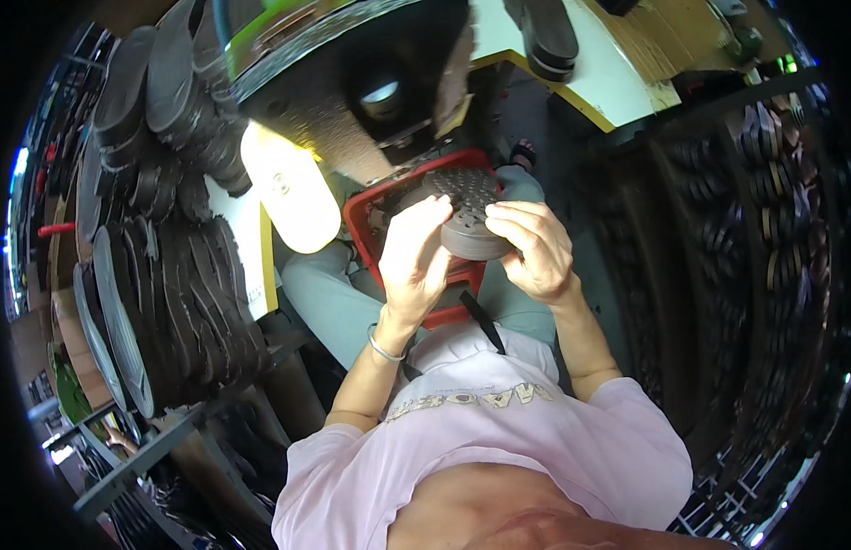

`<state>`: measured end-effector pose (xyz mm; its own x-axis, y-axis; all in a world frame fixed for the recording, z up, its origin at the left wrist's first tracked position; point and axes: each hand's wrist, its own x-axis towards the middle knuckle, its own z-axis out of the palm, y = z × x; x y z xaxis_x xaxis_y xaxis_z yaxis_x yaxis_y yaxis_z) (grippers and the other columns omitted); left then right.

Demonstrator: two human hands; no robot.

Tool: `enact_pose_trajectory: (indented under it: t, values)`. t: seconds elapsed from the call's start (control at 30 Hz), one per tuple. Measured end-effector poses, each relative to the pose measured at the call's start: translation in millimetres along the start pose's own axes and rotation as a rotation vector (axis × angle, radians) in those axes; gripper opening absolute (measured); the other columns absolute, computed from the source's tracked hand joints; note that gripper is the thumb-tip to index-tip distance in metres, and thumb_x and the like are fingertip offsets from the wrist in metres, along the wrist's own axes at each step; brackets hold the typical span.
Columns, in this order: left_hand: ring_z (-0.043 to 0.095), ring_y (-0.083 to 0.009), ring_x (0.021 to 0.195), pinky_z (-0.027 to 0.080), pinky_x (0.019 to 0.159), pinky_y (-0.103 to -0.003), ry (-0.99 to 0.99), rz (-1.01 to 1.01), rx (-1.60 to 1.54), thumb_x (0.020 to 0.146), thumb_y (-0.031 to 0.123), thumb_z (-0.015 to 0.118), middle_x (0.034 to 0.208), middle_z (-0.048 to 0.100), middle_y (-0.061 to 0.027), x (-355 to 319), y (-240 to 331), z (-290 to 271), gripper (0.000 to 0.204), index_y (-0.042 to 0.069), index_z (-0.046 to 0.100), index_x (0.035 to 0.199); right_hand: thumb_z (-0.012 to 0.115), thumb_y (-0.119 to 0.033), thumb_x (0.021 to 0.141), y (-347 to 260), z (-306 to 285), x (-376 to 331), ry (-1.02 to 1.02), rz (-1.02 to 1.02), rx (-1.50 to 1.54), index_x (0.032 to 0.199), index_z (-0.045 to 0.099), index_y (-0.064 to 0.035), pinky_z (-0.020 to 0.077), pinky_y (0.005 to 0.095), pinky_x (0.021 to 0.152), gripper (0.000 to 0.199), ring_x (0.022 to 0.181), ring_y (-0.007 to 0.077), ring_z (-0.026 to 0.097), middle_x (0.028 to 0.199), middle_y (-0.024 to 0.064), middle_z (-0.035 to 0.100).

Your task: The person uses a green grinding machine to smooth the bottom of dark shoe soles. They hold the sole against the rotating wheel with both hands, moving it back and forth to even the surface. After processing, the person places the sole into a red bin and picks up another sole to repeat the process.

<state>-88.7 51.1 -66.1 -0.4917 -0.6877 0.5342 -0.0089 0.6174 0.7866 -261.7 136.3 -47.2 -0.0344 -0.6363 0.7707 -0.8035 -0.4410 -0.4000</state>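
Note:
Between my two hands I hold a dark brown shoe sole (480, 242), its studded tread turned up and its thick side edge toward me. My left hand (416, 246) grips the sole's left side, thumb low and fingers along the rim. On the other side my right hand (535, 246) closes on it, with fingertips over the tread. Beneath the sole, between my knees, stands a red plastic basket (357, 222) with dark pieces in it, partly hidden by my hands. Just beyond the sole looms a dark machine head (398, 82).
A brightly lit, rounded pale plate (301, 206) juts out left of the basket. Stacked dark soles (173, 312) crowd the left side. Racks of footwear parts (700, 238) line the right. Far off, another sole (548, 38) lies on a white, yellow-edged table (618, 96) beside cardboard (668, 37).

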Motion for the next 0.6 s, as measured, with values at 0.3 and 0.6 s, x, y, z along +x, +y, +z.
enact_pose_trajectory:
  t: [0.3, 0.6]
  values:
    - [0.062, -0.0294, 0.109, 0.047, 0.097, -0.038, 0.137, -0.003, 0.069, 0.07, -0.013, 0.061, 0.112, 0.067, -0.0149, -9.7, -6.0, -10.4, 0.04, -0.002, 0.065, 0.109, 0.059, 0.013, 0.058, -2.6, 18.3, 6.2, -0.011, -0.03, 0.032, 0.1, 0.064, 0.0052, 0.0551, 0.0402, 0.079, 0.043, 0.091, 0.033, 0.066, 0.102, 0.017, 0.066]
    - [0.062, -0.0259, 0.106, 0.049, 0.093, -0.035, 0.141, -0.081, 0.098, 0.07, -0.011, 0.06, 0.111, 0.066, -0.0141, -16.6, -13.3, -22.0, 0.042, -0.002, 0.065, 0.111, 0.062, 0.016, 0.057, -2.9, 30.1, 8.0, 0.035, 0.074, 0.111, 0.11, 0.057, 0.0029, 0.0538, 0.0395, 0.082, 0.055, 0.093, 0.0342, 0.065, 0.106, 0.017, 0.066]
